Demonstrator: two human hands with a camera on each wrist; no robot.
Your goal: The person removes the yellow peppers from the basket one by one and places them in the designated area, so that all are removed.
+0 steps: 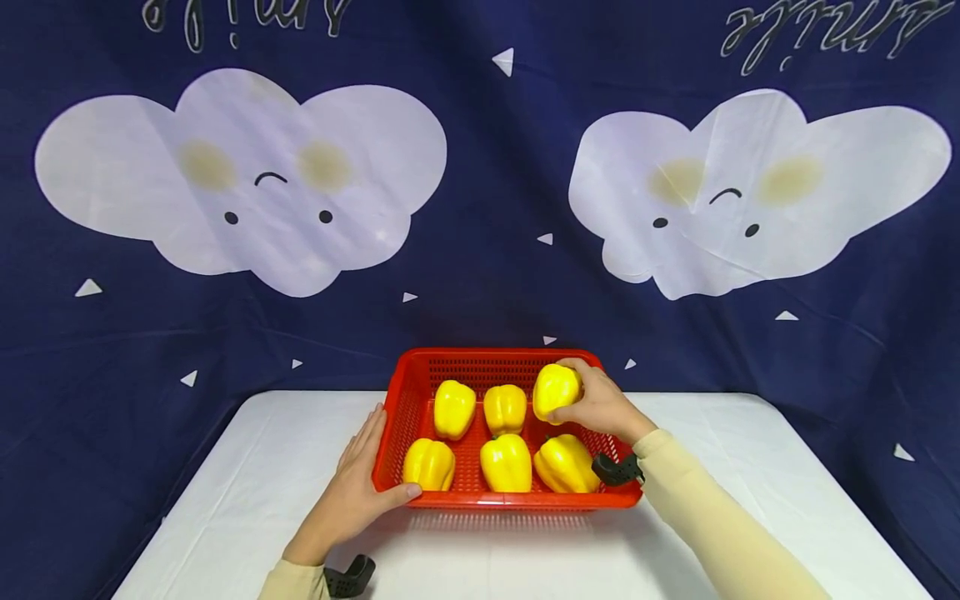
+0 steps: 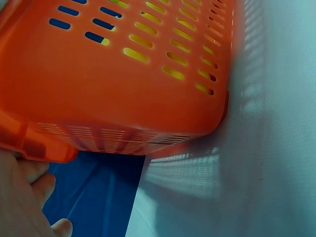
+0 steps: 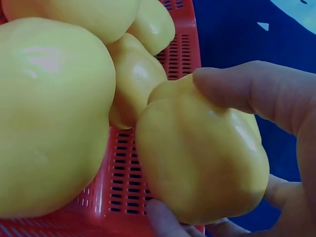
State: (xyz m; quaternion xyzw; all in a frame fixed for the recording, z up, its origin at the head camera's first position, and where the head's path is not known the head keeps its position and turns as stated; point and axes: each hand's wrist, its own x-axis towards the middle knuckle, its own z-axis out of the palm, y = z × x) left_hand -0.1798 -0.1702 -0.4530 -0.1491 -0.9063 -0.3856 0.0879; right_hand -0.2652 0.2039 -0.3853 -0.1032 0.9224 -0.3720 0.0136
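My right hand (image 1: 604,406) grips a yellow bell pepper (image 1: 556,392) at the back right of a red plastic basket (image 1: 495,500). In the right wrist view, the thumb lies over one side of the held pepper (image 3: 202,153) and fingertips (image 3: 165,219) show beneath it. More yellow bell peppers sit in the basket, among them one at the back left (image 1: 453,409) and one at the front right (image 1: 566,463). My left hand (image 1: 358,479) rests against the basket's left front corner, fingers extended along its left side and thumb at the front rim.
The basket stands on a table with a white cloth (image 1: 247,483), close to its back edge. Behind hangs a dark blue curtain (image 1: 495,192) with printed clouds. A black wrist camera (image 1: 617,469) on the right wrist overlaps the basket's right front side in the head view.
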